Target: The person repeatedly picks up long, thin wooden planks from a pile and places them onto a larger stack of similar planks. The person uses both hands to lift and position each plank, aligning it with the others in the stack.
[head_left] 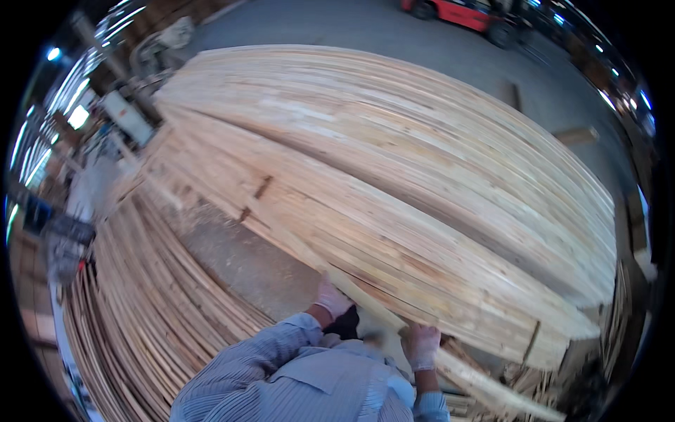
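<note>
A long, narrow wooden board [370, 304] lies slantwise in front of me, along the near edge of a broad stack of planks [394, 257]. My left hand [331, 298], in a pale glove, is closed on the board's near edge. Farther right, my right hand [422, 344], gloved too, grips the same board. The fingers of both hands are partly hidden and slightly blurred. Beyond my right hand, a pale strip [485, 385] runs toward the lower right; whether it is the same board I cannot tell.
A second wide stack of planks [422, 119] lies beyond the first, with a dark gap between. Thin strips [155, 302] are piled at my left. Loose scraps [541, 380] lie at lower right. A red vehicle [460, 13] stands on the grey floor [302, 24] at the back.
</note>
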Available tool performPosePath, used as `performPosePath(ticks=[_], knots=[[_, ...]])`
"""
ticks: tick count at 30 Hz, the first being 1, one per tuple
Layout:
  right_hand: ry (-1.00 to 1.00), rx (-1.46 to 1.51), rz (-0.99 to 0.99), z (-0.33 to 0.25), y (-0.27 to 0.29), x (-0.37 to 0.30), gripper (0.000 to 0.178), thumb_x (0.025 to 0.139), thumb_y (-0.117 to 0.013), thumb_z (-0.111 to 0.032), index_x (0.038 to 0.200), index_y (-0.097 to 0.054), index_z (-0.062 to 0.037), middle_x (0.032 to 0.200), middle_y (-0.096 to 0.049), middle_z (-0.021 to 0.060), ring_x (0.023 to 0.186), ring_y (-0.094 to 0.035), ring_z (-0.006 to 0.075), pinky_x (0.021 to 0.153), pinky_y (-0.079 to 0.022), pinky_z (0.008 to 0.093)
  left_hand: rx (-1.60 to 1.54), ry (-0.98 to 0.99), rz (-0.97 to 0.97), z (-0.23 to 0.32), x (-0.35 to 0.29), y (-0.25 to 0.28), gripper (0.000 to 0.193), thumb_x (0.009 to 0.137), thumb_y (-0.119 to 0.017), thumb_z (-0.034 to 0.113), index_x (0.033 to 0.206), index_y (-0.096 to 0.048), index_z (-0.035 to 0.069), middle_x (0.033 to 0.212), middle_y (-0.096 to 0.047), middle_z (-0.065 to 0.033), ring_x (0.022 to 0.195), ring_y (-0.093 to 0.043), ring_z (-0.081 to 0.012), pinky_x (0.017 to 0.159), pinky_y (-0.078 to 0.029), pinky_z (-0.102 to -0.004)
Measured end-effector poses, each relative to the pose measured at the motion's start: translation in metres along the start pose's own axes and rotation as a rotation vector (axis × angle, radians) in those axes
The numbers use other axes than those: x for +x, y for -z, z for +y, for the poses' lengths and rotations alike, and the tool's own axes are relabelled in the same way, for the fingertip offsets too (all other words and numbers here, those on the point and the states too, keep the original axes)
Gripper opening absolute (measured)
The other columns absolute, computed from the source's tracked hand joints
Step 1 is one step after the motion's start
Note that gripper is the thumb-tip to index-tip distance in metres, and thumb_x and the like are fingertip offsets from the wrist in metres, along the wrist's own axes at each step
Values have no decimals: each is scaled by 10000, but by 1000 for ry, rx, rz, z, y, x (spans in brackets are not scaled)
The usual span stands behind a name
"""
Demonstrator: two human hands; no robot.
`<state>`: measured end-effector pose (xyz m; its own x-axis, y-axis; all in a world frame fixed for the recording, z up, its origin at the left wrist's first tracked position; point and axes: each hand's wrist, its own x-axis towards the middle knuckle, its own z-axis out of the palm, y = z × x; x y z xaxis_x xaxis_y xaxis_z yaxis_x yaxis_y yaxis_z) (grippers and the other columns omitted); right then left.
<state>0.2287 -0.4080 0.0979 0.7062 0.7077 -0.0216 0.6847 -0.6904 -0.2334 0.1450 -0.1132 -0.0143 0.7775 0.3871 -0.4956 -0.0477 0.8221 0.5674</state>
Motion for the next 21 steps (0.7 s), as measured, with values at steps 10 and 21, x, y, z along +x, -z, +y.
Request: performPosePath(ticks=[10, 21], knots=[[192, -20, 77, 82, 53, -146, 539, 781, -763, -419, 1149, -684, -33, 915, -707, 172, 808, -660, 366, 745, -528, 467, -727, 127, 35, 40, -57, -41, 774, 816, -304, 822, 789, -444, 61, 721, -372, -68, 638, -369, -259, 677, -372, -416], [-116, -76, -215, 169, 33, -233, 620, 748, -779, -446, 1227, -621, -87, 840, -682, 152, 762, -670, 348, 675, -536, 467, -699, 105, -211, 42, -85, -51, 722, 764, -345, 851, 670, -360, 135, 651, -286, -26, 598, -318, -227, 634, -323, -369]])
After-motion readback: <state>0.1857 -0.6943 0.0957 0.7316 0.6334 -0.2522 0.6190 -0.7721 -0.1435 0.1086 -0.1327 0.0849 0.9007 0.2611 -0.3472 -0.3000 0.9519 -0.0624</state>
